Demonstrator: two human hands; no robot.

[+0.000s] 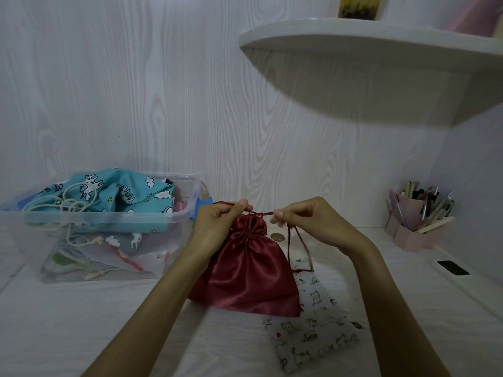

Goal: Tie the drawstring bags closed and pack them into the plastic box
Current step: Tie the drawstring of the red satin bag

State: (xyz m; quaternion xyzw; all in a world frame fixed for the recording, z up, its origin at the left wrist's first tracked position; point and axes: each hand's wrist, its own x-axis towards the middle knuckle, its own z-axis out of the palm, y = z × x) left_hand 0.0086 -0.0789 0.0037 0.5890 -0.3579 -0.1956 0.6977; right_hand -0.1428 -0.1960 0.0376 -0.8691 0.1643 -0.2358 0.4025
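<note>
Head view — clear plastic box [174, 216], teal bag [130, 198] atop perhaps several others.

No readable text, labels, brands or numbers anywhere in view.

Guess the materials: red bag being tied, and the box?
Red drawstring bag: looks like satin, glossy, with soft highlights along its folds; fibre unclear. Plastic box: clear, slightly frosted plastic, its contents showing through the wall, with a blue latch.

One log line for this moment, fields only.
step: tying red bag | left hand: pinches cord | right hand: pinches cord | box: part filled | cat bag: waiting
</note>
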